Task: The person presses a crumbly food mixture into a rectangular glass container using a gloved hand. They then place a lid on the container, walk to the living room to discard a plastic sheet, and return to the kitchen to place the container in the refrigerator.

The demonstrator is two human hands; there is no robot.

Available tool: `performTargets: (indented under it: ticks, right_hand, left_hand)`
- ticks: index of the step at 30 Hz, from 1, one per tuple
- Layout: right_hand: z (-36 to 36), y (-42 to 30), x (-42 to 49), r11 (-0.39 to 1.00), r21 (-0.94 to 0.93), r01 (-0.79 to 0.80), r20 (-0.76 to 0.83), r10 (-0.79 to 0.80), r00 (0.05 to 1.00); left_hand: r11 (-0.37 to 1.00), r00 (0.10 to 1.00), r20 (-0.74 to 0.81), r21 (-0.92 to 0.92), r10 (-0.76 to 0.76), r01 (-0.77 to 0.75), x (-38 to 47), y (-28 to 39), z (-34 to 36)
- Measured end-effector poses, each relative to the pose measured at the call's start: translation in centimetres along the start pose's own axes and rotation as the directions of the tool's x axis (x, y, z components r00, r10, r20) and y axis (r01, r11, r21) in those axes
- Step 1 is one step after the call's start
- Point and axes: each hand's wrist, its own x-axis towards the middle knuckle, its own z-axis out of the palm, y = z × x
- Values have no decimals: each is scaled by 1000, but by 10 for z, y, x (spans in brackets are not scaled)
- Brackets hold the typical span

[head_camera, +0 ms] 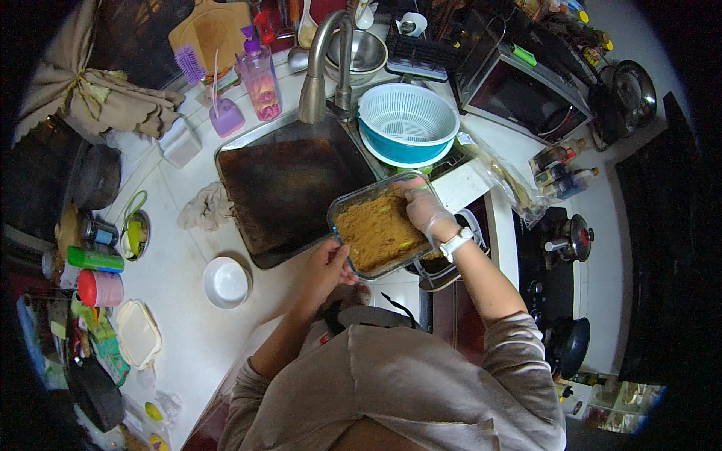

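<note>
My left hand point(334, 264) grips the near left corner of a rectangular clear glass dish point(369, 274), thumb over its rim. The dish is held in the air in front of me, by the sink's near right corner. A crumbly yellow-brown mass point(375, 231) covers its bottom, with small yellow and greenish bits showing. My right hand point(426, 211) wears a thin clear plastic glove and reaches into the right side of the dish. Its fingertips are at the mass and partly hidden, so I cannot tell if they hold anything.
A dark tray-like sheet point(293, 191) fills the sink under the faucet point(316, 84). Behind the dish stand stacked colanders point(409, 121). A white bowl point(225, 283) and a crumpled cloth point(206, 207) lie left. An open bin point(445, 273) is partly below the dish; the stove point(544, 270) is right.
</note>
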Motion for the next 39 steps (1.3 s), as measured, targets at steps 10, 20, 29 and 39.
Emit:
performTargets:
  ticks: [10,20,29,39]
  right_hand:
    - [-3,-20,-5,935,-352,40,232,46,972]
    - [-31,-19,-7,983,163,84,-5,-85,996]
    - [-10,-34,-18,969,-150,197,71,-188,980]
    - [15,-72,-32,880,-154,450,115,-436,893]
  left_hand:
    - [1000,1000,17,-16,-1,1,-1,-1,-1]
    - [1000,1000,14,16,-12,12,1,-3,-2]
    - [999,999,36,22,25,-26,-2,-1,-4]
    - [1000,1000,13,14,-25,24,0,0,-1]
